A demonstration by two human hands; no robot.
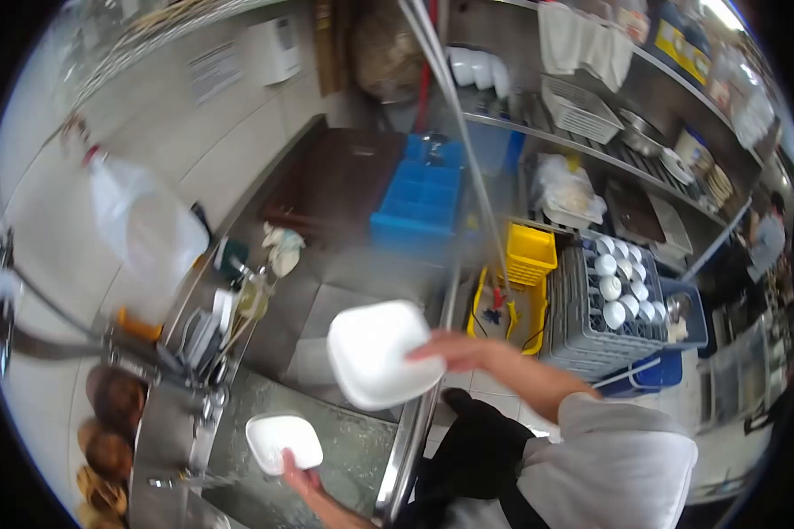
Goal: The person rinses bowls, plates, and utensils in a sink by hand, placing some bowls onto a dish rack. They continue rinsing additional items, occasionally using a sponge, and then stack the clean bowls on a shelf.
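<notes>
My right hand [450, 351] grips the edge of a white square bowl [379, 353], blurred by motion, above the sink's near edge. Lower down, my left hand [300, 474] holds a smaller white square bowl [282, 438] by its side, with the thumb over the rim. That smaller bowl is over the sink basin [344, 441], which has cloudy water in it. A faucet [207, 401] stands at the back rim, close to my left hand's bowl.
Blue divided bins [419, 189] and a brown tray [326, 181] lie on the far counter. A rack of white cups [617, 282] and yellow tubs [529, 251] stand to the right. A jug [146, 216] hangs by the wall. Another person [767, 238] is far right.
</notes>
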